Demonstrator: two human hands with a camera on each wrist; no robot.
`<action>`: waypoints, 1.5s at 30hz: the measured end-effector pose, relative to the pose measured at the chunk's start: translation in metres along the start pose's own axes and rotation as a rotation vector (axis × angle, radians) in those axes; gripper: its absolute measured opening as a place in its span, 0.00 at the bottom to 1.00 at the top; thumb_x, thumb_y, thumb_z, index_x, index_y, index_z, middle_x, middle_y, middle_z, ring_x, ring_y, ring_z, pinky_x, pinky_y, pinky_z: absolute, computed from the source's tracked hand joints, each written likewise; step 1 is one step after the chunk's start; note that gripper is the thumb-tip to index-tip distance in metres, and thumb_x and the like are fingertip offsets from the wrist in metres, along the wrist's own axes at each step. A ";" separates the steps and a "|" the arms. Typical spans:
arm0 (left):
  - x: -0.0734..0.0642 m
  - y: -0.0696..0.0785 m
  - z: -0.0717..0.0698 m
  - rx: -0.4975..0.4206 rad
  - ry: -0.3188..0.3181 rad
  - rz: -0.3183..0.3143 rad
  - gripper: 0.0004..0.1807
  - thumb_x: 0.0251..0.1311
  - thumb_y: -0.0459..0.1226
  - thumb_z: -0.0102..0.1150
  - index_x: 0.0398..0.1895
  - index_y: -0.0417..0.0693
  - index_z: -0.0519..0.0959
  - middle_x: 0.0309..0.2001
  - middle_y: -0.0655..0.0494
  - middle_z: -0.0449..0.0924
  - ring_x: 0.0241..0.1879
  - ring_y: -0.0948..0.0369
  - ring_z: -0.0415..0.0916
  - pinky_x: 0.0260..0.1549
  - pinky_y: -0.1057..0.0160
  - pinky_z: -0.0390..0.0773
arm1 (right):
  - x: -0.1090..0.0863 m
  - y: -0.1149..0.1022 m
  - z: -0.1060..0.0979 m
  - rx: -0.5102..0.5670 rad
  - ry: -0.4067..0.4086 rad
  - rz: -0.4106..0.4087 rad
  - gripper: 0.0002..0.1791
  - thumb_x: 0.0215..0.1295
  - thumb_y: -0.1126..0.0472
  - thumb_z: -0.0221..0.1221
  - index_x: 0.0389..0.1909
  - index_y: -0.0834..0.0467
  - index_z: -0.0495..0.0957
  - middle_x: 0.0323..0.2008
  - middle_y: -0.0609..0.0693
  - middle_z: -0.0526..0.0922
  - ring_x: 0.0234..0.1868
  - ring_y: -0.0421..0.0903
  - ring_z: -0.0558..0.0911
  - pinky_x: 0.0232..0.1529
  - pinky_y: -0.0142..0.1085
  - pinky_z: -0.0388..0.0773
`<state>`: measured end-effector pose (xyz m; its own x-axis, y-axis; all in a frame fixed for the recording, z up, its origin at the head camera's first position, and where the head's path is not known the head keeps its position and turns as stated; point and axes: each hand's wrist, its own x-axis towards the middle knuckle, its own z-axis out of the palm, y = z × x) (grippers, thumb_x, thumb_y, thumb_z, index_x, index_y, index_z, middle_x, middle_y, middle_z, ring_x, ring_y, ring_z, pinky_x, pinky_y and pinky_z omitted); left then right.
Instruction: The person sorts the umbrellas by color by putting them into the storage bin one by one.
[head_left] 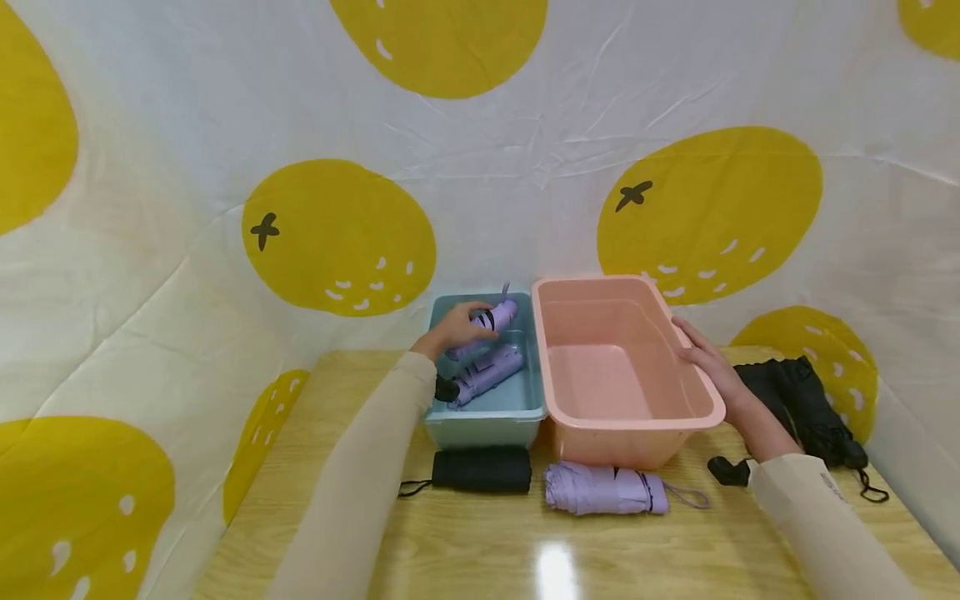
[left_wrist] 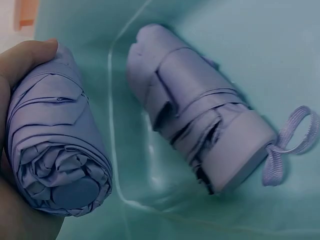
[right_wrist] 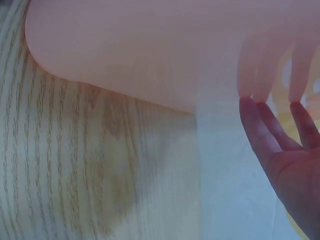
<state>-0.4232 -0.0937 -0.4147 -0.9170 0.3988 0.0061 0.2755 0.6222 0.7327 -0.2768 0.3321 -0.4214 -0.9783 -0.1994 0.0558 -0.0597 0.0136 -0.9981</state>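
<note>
My left hand (head_left: 461, 327) grips a folded lilac umbrella (head_left: 501, 316) over the blue bin (head_left: 487, 415). In the left wrist view, the rolled end of this held umbrella (left_wrist: 60, 120) faces the camera. A second folded lilac umbrella (head_left: 489, 375) lies on the bin floor, its looped strap (left_wrist: 300, 132) showing in the left wrist view. At the right side of the pink bin (head_left: 630, 423), my right hand (head_left: 712, 367) touches the rim and outer wall with extended fingers. The right wrist view shows its fingertips (right_wrist: 246, 102) against the pink wall.
In front of the bins, a black folded umbrella (head_left: 482, 470) and another lilac umbrella (head_left: 603, 488) lie on the wooden table (head_left: 465, 550). Black folded umbrellas (head_left: 806, 408) lie right of the pink bin. A fruit-patterned cloth (head_left: 510, 208) hangs behind.
</note>
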 end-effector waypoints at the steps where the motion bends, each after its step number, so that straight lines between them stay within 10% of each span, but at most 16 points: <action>1: 0.001 -0.001 0.001 0.009 0.004 0.003 0.32 0.55 0.42 0.69 0.65 0.51 0.72 0.56 0.43 0.74 0.47 0.50 0.72 0.46 0.53 0.75 | 0.001 -0.001 0.000 -0.002 0.000 -0.006 0.34 0.78 0.59 0.42 0.78 0.45 0.38 0.74 0.63 0.38 0.54 0.36 0.75 0.48 0.30 0.76; 45: -0.005 -0.013 0.013 0.348 -0.221 -0.169 0.37 0.58 0.45 0.66 0.69 0.42 0.65 0.64 0.45 0.69 0.58 0.52 0.68 0.57 0.54 0.67 | -0.005 0.005 0.004 -0.006 0.041 -0.001 0.33 0.78 0.59 0.41 0.78 0.46 0.40 0.74 0.62 0.39 0.54 0.35 0.73 0.49 0.27 0.73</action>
<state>-0.4181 -0.0951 -0.4335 -0.8842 0.3831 -0.2672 0.2428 0.8657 0.4377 -0.2717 0.3289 -0.4267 -0.9856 -0.1590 0.0578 -0.0616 0.0189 -0.9979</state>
